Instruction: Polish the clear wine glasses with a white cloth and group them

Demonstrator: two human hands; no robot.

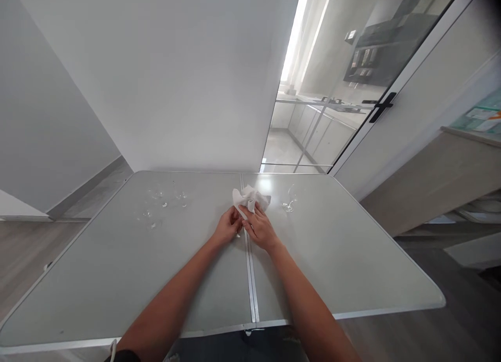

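My left hand point(227, 225) is closed, its fingers pinched by what looks like the stem of a wine glass. Only a small glint of that glass point(238, 236) shows below the fingers; the rest is hidden by cloth and hands. A crumpled white cloth point(250, 196) is bunched just above, with my right hand point(260, 226) pressing and gripping it from the right. To the right, a clear stemmed glass point(288, 203) stands by itself on the table. Several more clear glasses point(182, 196) are grouped at the left, their outlines faint.
The pale folding table point(109, 278) has metal edging and a metal seam point(251, 284) down its middle. A white wall point(195, 80) rises behind it. At the back right is a glass door with a black handle point(381, 107). Wooden shelving point(442, 179) stands at the right.
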